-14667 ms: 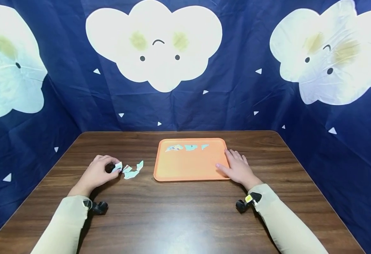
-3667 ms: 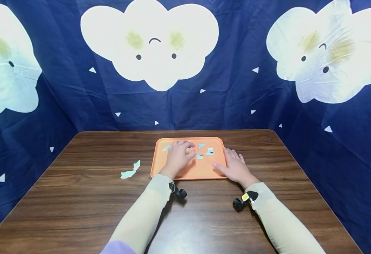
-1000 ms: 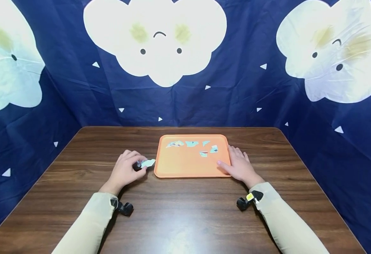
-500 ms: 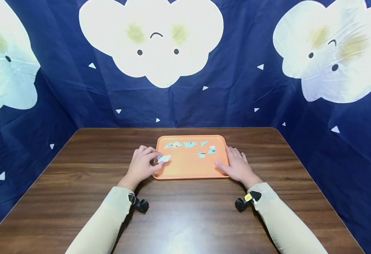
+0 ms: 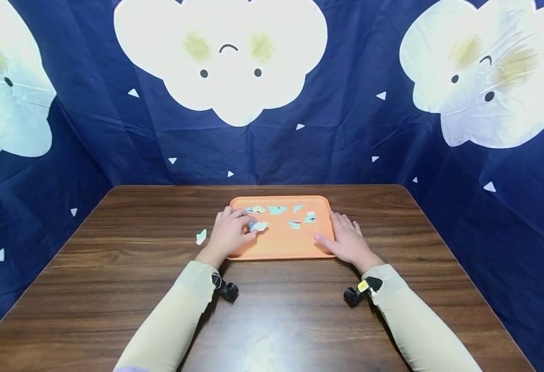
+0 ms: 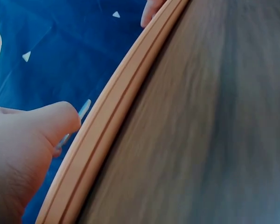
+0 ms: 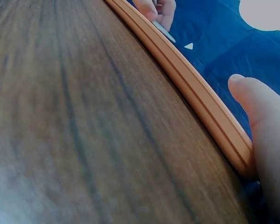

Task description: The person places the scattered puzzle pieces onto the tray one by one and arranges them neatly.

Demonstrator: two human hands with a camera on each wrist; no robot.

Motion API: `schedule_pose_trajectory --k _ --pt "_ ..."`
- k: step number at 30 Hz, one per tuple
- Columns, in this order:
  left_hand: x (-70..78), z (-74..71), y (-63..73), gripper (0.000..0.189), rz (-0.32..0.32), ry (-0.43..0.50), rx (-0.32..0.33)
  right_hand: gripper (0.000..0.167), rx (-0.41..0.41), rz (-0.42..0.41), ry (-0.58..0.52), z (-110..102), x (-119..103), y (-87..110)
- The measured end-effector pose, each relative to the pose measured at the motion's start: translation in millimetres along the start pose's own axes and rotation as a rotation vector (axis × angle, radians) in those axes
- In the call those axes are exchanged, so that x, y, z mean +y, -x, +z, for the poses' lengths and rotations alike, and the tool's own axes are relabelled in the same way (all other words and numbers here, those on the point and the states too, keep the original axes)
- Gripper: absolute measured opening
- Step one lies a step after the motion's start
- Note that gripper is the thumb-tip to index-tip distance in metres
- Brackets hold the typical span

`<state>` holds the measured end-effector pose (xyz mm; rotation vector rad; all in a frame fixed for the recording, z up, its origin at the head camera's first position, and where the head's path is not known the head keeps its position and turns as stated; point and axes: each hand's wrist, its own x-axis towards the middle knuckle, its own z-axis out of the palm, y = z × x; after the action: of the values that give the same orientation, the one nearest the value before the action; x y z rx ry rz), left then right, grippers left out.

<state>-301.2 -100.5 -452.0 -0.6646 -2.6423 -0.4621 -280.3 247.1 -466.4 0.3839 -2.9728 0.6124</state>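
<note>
My left hand (image 5: pixel 227 232) is over the left part of the orange tray (image 5: pixel 281 248). Between thumb and fingers it pinches a flat, irregular light-blue piece with a printed picture (image 5: pixel 259 226). Edge-on, that piece (image 6: pixel 85 109) appears thin in the left wrist view, above the tray rim (image 6: pixel 109 105). Several similar printed pieces lie in the tray, among them a yellow-and-blue one (image 5: pixel 255 210), a wide blue one (image 5: pixel 277 210) and a small pointed one (image 5: pixel 298 208). My right hand (image 5: pixel 350 240) rests at the tray's right edge, fingers extended, thumb over the rim.
One pale green-white piece (image 5: pixel 201 236) lies on the brown wooden table (image 5: pixel 151 258), left of the tray. A dark blue curtain (image 5: pixel 253 155) with white clouds stands behind the table and along both sides. Each wrist wears a small black camera (image 5: pixel 228 291).
Pieces from the table at left have come into the tray over the earlier frames. In the last second my left hand has carried its piece rightward over the tray. The right hand stays put.
</note>
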Motion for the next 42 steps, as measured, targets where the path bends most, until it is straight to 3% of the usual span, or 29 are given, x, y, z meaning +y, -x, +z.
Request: schedule_pose_trajectory --k 8,23,33,42 --pt "14.9 10.4 -13.9 0.025 -0.054 -0.022 -0.033 0.1 0.0 0.001 -0.005 1 -2 0.3" --pt "19.5 17.0 -22.0 0.025 -0.019 -0.026 -0.098 0.098 0.01 0.012 -0.022 0 0 0.0" --pt "23.7 30.3 -22.2 0.027 0.014 -0.042 -0.133 0.103 -0.014 0.016 -0.031 6 -1 5.3" --pt "26.4 26.8 -28.0 0.03 0.006 -0.033 -0.142 0.1 -0.004 0.008 -0.02 1 -2 1.2"
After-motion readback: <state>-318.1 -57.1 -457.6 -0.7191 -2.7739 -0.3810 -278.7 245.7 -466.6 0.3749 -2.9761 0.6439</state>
